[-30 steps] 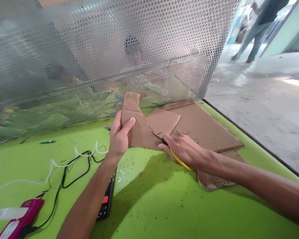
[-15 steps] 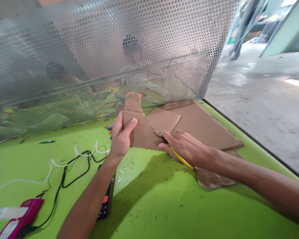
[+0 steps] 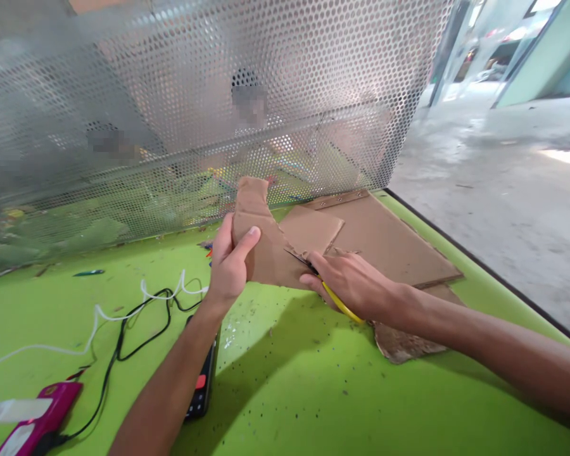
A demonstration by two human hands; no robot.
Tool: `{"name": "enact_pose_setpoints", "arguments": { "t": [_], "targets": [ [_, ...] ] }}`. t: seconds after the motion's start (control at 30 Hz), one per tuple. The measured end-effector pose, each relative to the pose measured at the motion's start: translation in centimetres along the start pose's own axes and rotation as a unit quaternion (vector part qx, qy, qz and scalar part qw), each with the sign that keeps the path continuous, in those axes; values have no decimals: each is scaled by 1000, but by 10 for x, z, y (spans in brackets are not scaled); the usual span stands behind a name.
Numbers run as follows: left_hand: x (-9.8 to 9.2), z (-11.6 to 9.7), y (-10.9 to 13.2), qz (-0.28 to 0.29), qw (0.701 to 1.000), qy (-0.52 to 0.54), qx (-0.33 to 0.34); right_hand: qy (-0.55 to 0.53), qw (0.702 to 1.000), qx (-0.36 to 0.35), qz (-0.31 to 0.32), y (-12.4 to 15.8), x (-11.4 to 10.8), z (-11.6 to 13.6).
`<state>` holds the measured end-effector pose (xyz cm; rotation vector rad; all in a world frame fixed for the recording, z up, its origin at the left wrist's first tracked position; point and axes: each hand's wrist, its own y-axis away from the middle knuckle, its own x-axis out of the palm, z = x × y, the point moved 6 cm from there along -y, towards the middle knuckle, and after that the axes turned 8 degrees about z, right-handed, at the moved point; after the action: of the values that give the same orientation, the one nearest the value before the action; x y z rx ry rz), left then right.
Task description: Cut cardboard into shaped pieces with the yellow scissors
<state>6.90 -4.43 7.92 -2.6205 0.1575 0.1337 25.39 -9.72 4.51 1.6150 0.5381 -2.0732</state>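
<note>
My left hand (image 3: 232, 259) grips a cut piece of brown cardboard (image 3: 270, 256) by its left side, thumb on top and fingers behind. The piece has a narrow upper end and a curved, ragged right edge. In my right hand (image 3: 346, 278) is a pair of scissors (image 3: 341, 303) with a yellow handle. Its dark blade lies across the cardboard near the lower right edge; my fingers hide the rest of the scissors. Behind the held piece lie a small cardboard sheet (image 3: 311, 228) and a larger flat cardboard (image 3: 394, 244).
A torn cardboard scrap (image 3: 399, 345) lies under my right forearm. Left on the green table (image 3: 275, 392) are a black device with keys (image 3: 200, 396), black and white cables (image 3: 123, 323), a pink power strip (image 3: 52, 411) and a pen (image 3: 89, 273). A perforated metal panel (image 3: 285, 145) stands behind, people beyond it.
The view has shifted very slightly. Both hands, the cardboard and the scissors hold nearly the same position, the blade still at the ragged edge.
</note>
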Motion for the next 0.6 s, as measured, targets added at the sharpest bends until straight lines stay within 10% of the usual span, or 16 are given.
{"name": "enact_pose_setpoints", "arguments": {
  "t": [0.6],
  "targets": [
    [1,1,2,-12,1000,21,4,4,1000,4,-5,0,3,1]
  ]
}}
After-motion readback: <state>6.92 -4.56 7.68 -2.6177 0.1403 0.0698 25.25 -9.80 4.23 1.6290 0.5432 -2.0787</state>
